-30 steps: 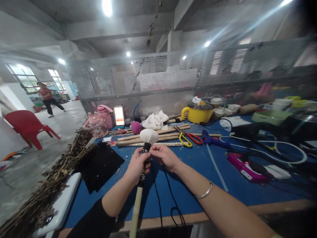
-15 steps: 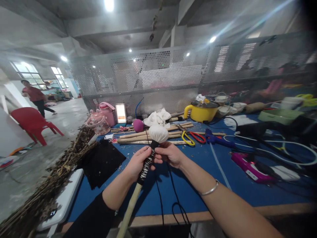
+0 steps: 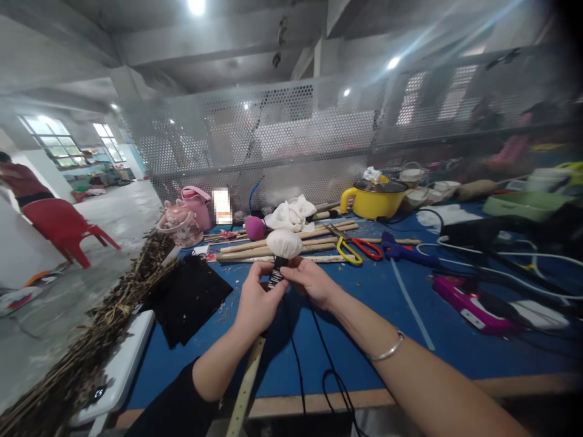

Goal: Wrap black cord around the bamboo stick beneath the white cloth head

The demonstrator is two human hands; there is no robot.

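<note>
Left hand (image 3: 259,303): clamped on the stick (image 3: 246,385), now hiding more black binding (image 3: 276,274) than before.
Right hand (image 3: 315,284): fingertips together at the binding, under the white ball (image 3: 284,244).
Beyond hands: loose sticks (image 3: 246,249), scissors (image 3: 350,250).
Person (image 3: 23,180): far left, shifted leftward.

And there's the yellow pot (image 3: 379,203), with the white bowls (image 3: 416,195) just to its right and the green basin (image 3: 526,206) further along. Well left of that pot sits the pink kettle (image 3: 197,206), and beyond, over the floor, a red chair (image 3: 68,226) with a person (image 3: 22,181) behind it.
</note>
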